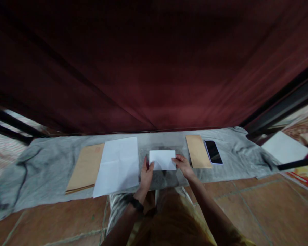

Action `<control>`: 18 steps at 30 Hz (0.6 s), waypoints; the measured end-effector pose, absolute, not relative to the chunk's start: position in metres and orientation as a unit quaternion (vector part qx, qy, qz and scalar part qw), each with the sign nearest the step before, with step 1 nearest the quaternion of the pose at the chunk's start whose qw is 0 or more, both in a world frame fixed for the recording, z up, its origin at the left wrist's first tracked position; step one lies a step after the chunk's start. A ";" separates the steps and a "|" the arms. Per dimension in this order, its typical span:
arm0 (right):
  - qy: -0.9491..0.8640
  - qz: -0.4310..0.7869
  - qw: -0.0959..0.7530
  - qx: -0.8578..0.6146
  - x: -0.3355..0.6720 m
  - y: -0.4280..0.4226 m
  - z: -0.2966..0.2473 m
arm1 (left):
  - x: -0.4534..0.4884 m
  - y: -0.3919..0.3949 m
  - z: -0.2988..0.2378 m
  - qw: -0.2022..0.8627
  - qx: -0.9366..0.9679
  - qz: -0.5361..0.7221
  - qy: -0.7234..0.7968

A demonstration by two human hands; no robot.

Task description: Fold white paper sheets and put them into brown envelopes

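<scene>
A folded sheet of white paper (pixel 162 159) is held level between my two hands, over the middle of the grey cloth. My left hand (pixel 146 173) grips its left end, thumb on top. At the right edge, my right hand (pixel 182 164) pinches the paper between thumb and fingers. Just left of my left hand lies a stack of larger white sheets (pixel 117 166), partly covering a pile of brown envelopes (pixel 86 165). Another brown envelope (pixel 198 151) rests to the right of my right hand.
A phone (pixel 214 152) with a pale case lies beside the right envelope. Grey cloth (pixel 236 153) covers the narrow surface. A dark red curtain (pixel 154 85) hangs right behind it. Dark bars (pixel 284 99) stand at the right, and floor tiles (pixel 246 205) show below.
</scene>
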State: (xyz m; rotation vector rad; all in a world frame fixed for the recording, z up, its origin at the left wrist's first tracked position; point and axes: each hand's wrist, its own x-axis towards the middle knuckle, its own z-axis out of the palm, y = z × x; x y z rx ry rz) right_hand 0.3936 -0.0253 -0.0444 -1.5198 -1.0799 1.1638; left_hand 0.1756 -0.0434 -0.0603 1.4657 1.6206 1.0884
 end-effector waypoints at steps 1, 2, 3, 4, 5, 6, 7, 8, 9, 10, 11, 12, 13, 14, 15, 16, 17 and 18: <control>-0.423 0.490 0.459 -0.608 0.393 -0.028 -0.044 | 0.174 -0.040 -0.057 0.404 0.517 0.434 0.617; -0.410 0.505 0.462 -0.603 0.392 -0.030 -0.043 | 0.173 -0.038 -0.054 0.451 0.475 0.442 0.613; -0.398 0.515 0.465 -0.600 0.392 -0.032 -0.042 | 0.173 -0.035 -0.051 0.482 0.441 0.447 0.611; -0.387 0.522 0.468 -0.599 0.392 -0.033 -0.042 | 0.172 -0.034 -0.048 0.496 0.429 0.446 0.609; -0.378 0.526 0.471 -0.599 0.392 -0.034 -0.042 | 0.172 -0.033 -0.045 0.501 0.428 0.444 0.608; -0.370 0.529 0.472 -0.600 0.394 -0.034 -0.042 | 0.171 -0.031 -0.042 0.505 0.429 0.441 0.606; -0.365 0.531 0.473 -0.601 0.395 -0.035 -0.042 | 0.171 -0.030 -0.039 0.513 0.426 0.439 0.603; -0.361 0.533 0.473 -0.602 0.396 -0.035 -0.043 | 0.171 -0.029 -0.036 0.523 0.424 0.434 0.599; -0.359 0.534 0.472 -0.602 0.398 -0.036 -0.043 | 0.171 -0.028 -0.033 0.533 0.421 0.429 0.595; -0.358 0.534 0.472 -0.603 0.399 -0.036 -0.044 | 0.172 -0.028 -0.031 0.544 0.419 0.424 0.591; -0.358 0.532 0.472 -0.605 0.400 -0.035 -0.045 | 0.172 -0.027 -0.029 0.553 0.415 0.420 0.588; -0.359 0.527 0.473 -0.608 0.401 -0.034 -0.047 | 0.172 -0.028 -0.028 0.561 0.411 0.417 0.586; -0.360 0.520 0.474 -0.612 0.402 -0.032 -0.048 | 0.173 -0.029 -0.027 0.568 0.406 0.415 0.583; -0.363 0.510 0.476 -0.617 0.402 -0.030 -0.050 | 0.173 -0.030 -0.027 0.574 0.402 0.413 0.581; -0.367 0.498 0.478 -0.623 0.403 -0.027 -0.052 | 0.174 -0.033 -0.027 0.581 0.399 0.411 0.578; -0.372 0.485 0.480 -0.629 0.403 -0.023 -0.054 | 0.175 -0.035 -0.028 0.586 0.396 0.410 0.576; -0.379 0.471 0.483 -0.634 0.403 -0.020 -0.055 | 0.177 -0.038 -0.030 0.589 0.395 0.409 0.574; -0.388 0.456 0.484 -0.638 0.404 -0.017 -0.057 | 0.178 -0.040 -0.032 0.589 0.396 0.411 0.572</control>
